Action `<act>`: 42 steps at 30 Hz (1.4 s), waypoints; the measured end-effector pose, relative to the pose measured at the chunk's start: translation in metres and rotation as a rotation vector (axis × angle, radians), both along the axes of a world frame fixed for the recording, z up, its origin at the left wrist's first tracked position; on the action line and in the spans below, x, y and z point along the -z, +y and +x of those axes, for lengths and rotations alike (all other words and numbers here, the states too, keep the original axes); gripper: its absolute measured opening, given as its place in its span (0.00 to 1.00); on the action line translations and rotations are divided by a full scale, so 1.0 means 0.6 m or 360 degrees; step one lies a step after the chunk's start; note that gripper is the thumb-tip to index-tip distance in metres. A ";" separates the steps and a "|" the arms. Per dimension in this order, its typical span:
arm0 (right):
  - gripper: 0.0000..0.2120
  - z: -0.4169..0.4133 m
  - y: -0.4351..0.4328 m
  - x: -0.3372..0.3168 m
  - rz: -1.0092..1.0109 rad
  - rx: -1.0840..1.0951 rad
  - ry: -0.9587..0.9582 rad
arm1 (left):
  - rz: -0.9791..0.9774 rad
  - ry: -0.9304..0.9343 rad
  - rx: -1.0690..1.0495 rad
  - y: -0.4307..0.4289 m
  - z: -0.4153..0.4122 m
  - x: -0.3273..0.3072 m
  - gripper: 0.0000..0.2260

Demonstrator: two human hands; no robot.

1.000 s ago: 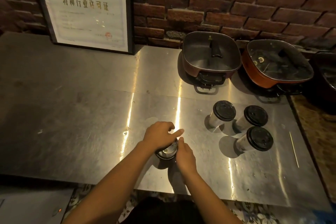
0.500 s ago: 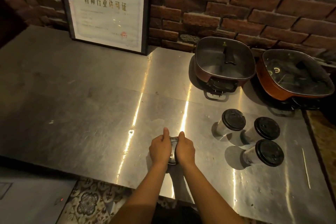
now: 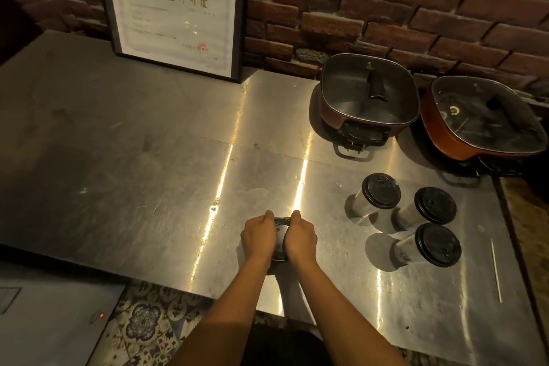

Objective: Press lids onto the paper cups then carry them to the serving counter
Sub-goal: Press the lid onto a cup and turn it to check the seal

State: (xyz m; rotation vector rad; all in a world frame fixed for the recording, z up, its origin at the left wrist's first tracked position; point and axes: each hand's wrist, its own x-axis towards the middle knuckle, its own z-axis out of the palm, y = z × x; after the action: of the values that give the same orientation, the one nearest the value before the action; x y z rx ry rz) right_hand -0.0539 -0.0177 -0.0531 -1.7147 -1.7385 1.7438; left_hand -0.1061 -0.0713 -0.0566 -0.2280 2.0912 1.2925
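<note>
A paper cup with a black lid (image 3: pixel 280 239) stands near the front edge of the steel counter (image 3: pixel 133 175). My left hand (image 3: pixel 258 236) grips the lid's left side and my right hand (image 3: pixel 300 237) grips its right side, thumbs on the far rim. The cup's body is hidden under my hands. To the right stand three lidded paper cups: one at the back (image 3: pixel 381 191), one at the right (image 3: pixel 435 205) and one in front (image 3: pixel 438 245).
Two square electric pots with glass lids, one dark (image 3: pixel 368 98) and one orange (image 3: pixel 481 119), sit at the back right against the brick wall. A framed certificate (image 3: pixel 175 9) leans at the back. A thin stick (image 3: pixel 496 270) lies at the right edge.
Both hands have gone from fitting the lid loosely to clasping it from both sides. The camera has shifted, so the scene sits further right and lower.
</note>
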 end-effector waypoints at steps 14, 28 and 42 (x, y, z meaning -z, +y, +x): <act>0.25 0.029 0.014 0.002 0.1634 -0.1843 -0.0030 | 0.0312 -0.0253 0.0099 -0.074 -0.042 -0.016 0.22; 0.23 0.025 0.010 0.039 0.1689 -0.1795 0.0078 | 0.0217 -0.0299 0.0126 -0.065 -0.026 0.001 0.22; 0.21 0.071 0.054 -0.048 0.0510 -0.0793 0.0529 | 0.0212 -0.0213 0.0297 -0.105 -0.027 -0.035 0.16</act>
State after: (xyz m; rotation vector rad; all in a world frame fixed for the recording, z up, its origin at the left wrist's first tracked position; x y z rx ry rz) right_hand -0.0114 0.0145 -0.0246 -0.8549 -2.2469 1.6644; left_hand -0.1220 -0.1344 -0.0358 -0.0578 1.8589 1.2621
